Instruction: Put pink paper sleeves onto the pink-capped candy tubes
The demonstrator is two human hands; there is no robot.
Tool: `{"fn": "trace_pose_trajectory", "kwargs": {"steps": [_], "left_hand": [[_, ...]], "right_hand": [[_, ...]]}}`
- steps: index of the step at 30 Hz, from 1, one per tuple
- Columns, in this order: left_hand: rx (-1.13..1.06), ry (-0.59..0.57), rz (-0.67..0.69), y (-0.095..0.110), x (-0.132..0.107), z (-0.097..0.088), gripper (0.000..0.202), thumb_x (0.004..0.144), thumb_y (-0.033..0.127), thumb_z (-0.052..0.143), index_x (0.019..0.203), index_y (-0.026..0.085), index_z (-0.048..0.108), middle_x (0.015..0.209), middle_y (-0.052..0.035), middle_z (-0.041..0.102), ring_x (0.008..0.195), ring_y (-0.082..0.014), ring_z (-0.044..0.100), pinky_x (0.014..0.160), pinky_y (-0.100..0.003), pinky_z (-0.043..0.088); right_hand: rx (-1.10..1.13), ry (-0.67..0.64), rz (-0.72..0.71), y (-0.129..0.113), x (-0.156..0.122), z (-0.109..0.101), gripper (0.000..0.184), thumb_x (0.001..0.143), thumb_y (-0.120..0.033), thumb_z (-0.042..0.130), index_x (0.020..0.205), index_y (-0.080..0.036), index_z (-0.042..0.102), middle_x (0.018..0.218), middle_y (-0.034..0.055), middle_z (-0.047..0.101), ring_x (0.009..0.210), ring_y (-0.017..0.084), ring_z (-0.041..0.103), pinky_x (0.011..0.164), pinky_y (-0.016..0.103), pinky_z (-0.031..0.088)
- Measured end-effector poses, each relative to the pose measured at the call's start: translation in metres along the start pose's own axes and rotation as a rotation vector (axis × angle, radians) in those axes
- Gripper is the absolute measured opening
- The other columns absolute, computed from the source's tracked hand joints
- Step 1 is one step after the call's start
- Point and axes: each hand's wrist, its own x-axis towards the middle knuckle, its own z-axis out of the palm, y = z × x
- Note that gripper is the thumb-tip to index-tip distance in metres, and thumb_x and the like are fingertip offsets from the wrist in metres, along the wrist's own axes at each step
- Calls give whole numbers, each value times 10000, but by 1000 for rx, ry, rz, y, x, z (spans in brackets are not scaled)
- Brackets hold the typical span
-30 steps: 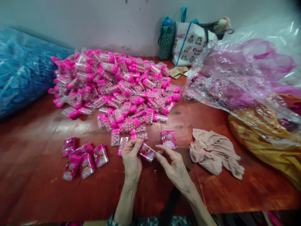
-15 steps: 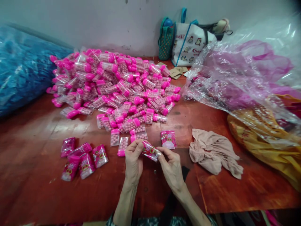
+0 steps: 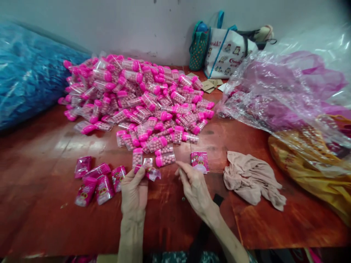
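Observation:
My left hand (image 3: pixel 135 190) is closed, pinching a pink printed sleeve (image 3: pixel 153 174) between thumb and fingers. The sleeve's free end looks crumpled; whether a container is inside, I cannot tell. My right hand (image 3: pixel 196 188) holds nothing visible, its index finger stretched out close to the end of a clear candy container (image 3: pixel 166 159) with pink balls and a pink cap. Just beyond that hand lies a stack of flat pink printed sleeves (image 3: pixel 200 161). Left of my left hand lie several sleeved containers (image 3: pixel 104 190).
A large heap of candy containers (image 3: pixel 137 95) fills the back of the red table (image 3: pixel 82 230). A blue plastic sack (image 3: pixel 33 76) stands at left. To the right are a beige cloth (image 3: pixel 252 177), a yellow bag (image 3: pixel 304 168) and clear plastic (image 3: pixel 263 95). A white tote (image 3: pixel 229 54) stands behind.
My right hand has let go of the sleeve and is now apart from it. My left hand has moved left with the sleeve. The whole view has shifted slightly.

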Motion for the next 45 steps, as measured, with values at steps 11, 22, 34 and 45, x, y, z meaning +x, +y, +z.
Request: {"fn": "trace_pose_trajectory", "kwargs": {"steps": [11, 22, 34, 45], "left_hand": [[-131, 46, -19, 10, 1, -7, 186, 508, 200, 767, 649, 154, 654, 660, -5, 690, 641, -135, 623, 611, -262, 517], [-47, -55, 86, 9, -7, -5, 157, 547, 162, 749, 690, 176, 685, 734, -2, 699, 733, -121, 627, 744, -242, 486], [50, -98, 115, -3, -13, 11, 156, 520, 141, 755, 661, 177, 700, 640, 17, 686, 603, -82, 595, 675, -195, 472], [121, -298, 41, -5, -13, 13, 265, 641, 149, 679, 904, 172, 693, 892, -66, 689, 829, -183, 615, 766, -284, 468]], "right_hand": [[-614, -4, -118, 11, 17, 39, 162, 846, -146, 449, 962, -154, 562, 1018, 134, 530, 945, 270, 443, 787, 425, 418], [271, 82, 218, 2, -11, 9, 196, 810, -316, 536, 946, -175, 535, 778, 16, 570, 639, 129, 543, 560, 233, 443], [788, 42, 453, -15, -16, -6, 255, 731, -335, 631, 887, -166, 521, 665, -32, 523, 463, 54, 467, 381, 155, 338], [758, 11, 481, -6, -13, -8, 270, 704, -345, 654, 872, -157, 560, 650, -41, 516, 399, 23, 382, 352, 148, 287]]}}
